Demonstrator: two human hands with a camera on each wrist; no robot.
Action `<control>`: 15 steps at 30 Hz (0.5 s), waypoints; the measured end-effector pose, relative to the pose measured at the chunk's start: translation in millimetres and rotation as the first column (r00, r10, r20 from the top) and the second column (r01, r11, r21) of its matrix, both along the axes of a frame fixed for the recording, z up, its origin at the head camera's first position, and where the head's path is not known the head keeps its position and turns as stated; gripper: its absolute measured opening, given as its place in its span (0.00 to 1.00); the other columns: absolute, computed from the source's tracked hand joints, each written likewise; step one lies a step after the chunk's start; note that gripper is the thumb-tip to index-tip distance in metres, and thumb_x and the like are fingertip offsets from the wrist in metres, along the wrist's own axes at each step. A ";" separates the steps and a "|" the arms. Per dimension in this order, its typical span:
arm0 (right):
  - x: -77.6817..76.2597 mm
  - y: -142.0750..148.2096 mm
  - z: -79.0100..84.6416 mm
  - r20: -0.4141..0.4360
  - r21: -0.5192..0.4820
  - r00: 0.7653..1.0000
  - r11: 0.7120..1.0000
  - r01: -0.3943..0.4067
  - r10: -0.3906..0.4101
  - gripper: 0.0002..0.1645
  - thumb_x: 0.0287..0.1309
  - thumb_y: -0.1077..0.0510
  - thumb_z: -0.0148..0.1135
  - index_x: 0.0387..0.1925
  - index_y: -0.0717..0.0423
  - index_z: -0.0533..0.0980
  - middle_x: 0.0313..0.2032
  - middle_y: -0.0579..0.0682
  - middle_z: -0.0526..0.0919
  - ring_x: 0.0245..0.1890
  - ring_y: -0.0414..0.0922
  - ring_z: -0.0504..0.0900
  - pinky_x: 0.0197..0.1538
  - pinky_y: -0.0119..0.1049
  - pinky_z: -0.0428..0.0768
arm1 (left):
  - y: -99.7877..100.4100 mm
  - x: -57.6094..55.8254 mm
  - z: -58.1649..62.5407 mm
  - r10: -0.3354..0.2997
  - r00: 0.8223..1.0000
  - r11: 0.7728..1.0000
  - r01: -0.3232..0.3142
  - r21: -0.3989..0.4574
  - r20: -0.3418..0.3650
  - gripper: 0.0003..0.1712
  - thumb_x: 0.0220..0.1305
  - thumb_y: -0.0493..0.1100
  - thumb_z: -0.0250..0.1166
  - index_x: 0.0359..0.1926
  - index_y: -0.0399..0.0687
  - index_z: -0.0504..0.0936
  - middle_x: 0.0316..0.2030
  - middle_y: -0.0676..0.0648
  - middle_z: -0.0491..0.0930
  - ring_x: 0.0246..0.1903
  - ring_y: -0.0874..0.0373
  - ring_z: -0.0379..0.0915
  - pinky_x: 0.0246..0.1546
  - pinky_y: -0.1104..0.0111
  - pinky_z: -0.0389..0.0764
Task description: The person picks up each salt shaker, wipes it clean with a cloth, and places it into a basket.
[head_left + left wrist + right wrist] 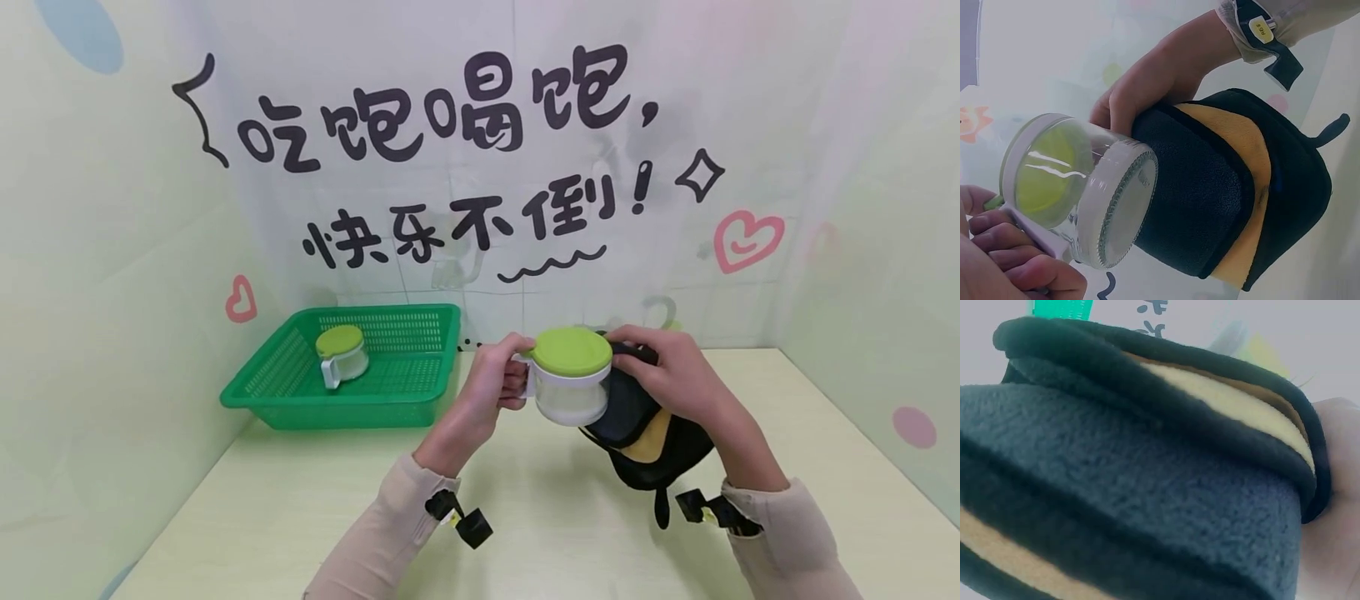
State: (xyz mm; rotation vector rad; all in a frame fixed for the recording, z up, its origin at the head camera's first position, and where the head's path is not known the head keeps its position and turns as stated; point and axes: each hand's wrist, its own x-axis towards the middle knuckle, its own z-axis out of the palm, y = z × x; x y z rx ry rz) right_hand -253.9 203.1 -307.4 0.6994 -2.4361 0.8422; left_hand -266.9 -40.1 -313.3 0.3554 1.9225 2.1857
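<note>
My left hand point(486, 385) grips the white handle of a clear glass seasoning jar point(572, 402) with a green lid. The jar is held up above the table, and its inside looks empty in the left wrist view. Just right of it, my right hand point(678, 375) pinches the upper edge of a folded cloth point(1194, 187) in dark blue, tan and black layers. The cloth hangs down behind the jar, and a small black loop point(1330, 131) sticks out from its end. In the right wrist view, its thick fleecy folds point(1147, 450) cover most of the hand.
A green plastic basket point(345, 415) stands at the back left of the table. Inside it is another lidded jar point(351, 364) with a white handle. Behind the pale table point(525, 533) is a printed curtain point(420, 50), with walls on both sides.
</note>
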 end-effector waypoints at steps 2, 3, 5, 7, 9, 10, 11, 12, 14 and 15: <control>-0.9 0.1 -0.9 0.012 -0.006 1.000 1.000 -0.014 0.014 0.12 0.58 0.61 0.64 0.44 0.48 0.81 0.40 0.46 0.86 0.41 0.42 0.82 0.46 0.43 0.80 | 0.3 0.2 0.1 0.002 1.000 1.000 -0.002 0.007 0.000 0.29 0.56 0.53 0.57 0.10 0.51 0.50 0.11 0.55 0.48 0.12 0.61 0.43 0.14 0.72 0.51; -1.4 0.0 -1.5 0.023 -0.006 0.999 1.000 -0.024 0.024 0.12 0.59 0.61 0.64 0.44 0.48 0.81 0.40 0.46 0.86 0.40 0.41 0.81 0.46 0.41 0.80 | 0.3 0.5 0.2 0.004 1.000 1.000 -0.004 0.009 0.002 0.29 0.56 0.53 0.57 0.10 0.51 0.50 0.11 0.55 0.48 0.12 0.61 0.43 0.14 0.72 0.51; -2.7 -0.2 -3.3 0.051 0.000 0.998 0.999 -0.046 0.046 0.11 0.60 0.60 0.63 0.44 0.46 0.81 0.40 0.44 0.85 0.39 0.40 0.80 0.45 0.37 0.80 | 0.1 0.8 0.3 0.008 1.000 1.000 -0.008 0.014 0.006 0.29 0.56 0.53 0.57 0.10 0.51 0.50 0.11 0.55 0.48 0.12 0.62 0.43 0.14 0.72 0.51; -4.1 -0.4 -5.0 0.088 0.006 0.994 0.998 -0.069 0.069 0.11 0.60 0.60 0.63 0.43 0.45 0.81 0.38 0.43 0.85 0.37 0.39 0.78 0.43 0.35 0.79 | 0.0 0.7 0.3 0.010 1.000 1.000 -0.010 0.015 0.005 0.29 0.56 0.53 0.57 0.10 0.51 0.50 0.12 0.55 0.47 0.12 0.61 0.43 0.14 0.72 0.51; -5.0 -0.5 -6.2 0.114 0.018 0.989 0.995 -0.096 0.093 0.10 0.60 0.61 0.62 0.41 0.44 0.81 0.36 0.42 0.84 0.35 0.39 0.77 0.41 0.34 0.78 | 0.0 0.6 0.2 0.009 1.000 1.000 -0.009 0.012 0.003 0.29 0.56 0.53 0.57 0.10 0.50 0.50 0.12 0.55 0.48 0.12 0.61 0.43 0.14 0.72 0.51; -5.4 -0.4 -6.6 0.125 0.023 0.987 0.994 -0.105 0.101 0.09 0.60 0.61 0.62 0.40 0.43 0.81 0.35 0.42 0.83 0.34 0.40 0.76 0.40 0.34 0.77 | 0.0 0.3 0.2 0.008 1.000 1.000 -0.008 0.010 -0.001 0.29 0.56 0.53 0.57 0.10 0.50 0.50 0.12 0.55 0.48 0.13 0.61 0.43 0.14 0.72 0.51; -5.3 -0.3 -6.5 0.133 0.025 0.985 0.993 -0.114 0.110 0.09 0.60 0.61 0.62 0.39 0.43 0.81 0.35 0.41 0.83 0.33 0.40 0.76 0.40 0.34 0.77 | 0.2 0.2 0.2 0.005 1.000 1.000 -0.005 0.009 -0.003 0.29 0.56 0.53 0.57 0.10 0.50 0.50 0.12 0.55 0.48 0.13 0.61 0.43 0.14 0.72 0.51; -5.3 -0.1 -6.5 0.137 0.027 0.984 0.993 -0.117 0.113 0.09 0.60 0.61 0.62 0.38 0.43 0.81 0.35 0.41 0.83 0.33 0.40 0.76 0.40 0.34 0.77 | 0.4 0.2 0.3 0.001 1.000 1.000 -0.001 0.008 -0.005 0.29 0.56 0.53 0.57 0.10 0.50 0.50 0.12 0.55 0.48 0.13 0.61 0.43 0.14 0.72 0.51; -5.1 0.5 -6.3 0.132 0.027 0.985 0.993 -0.116 0.111 0.08 0.60 0.61 0.62 0.38 0.43 0.81 0.35 0.42 0.83 0.33 0.40 0.75 0.39 0.34 0.77 | 0.9 0.0 0.3 -0.010 1.000 1.000 0.010 0.009 -0.004 0.30 0.57 0.53 0.56 0.10 0.50 0.50 0.12 0.55 0.48 0.12 0.61 0.43 0.14 0.72 0.51; -4.8 1.0 -6.1 0.125 0.022 0.987 0.994 -0.109 0.106 0.09 0.61 0.61 0.61 0.39 0.43 0.81 0.35 0.42 0.83 0.34 0.40 0.76 0.40 0.33 0.77 | 1.1 -0.2 0.2 -0.016 1.000 1.000 0.016 0.008 -0.004 0.30 0.57 0.53 0.56 0.10 0.50 0.50 0.12 0.54 0.48 0.12 0.61 0.43 0.14 0.72 0.51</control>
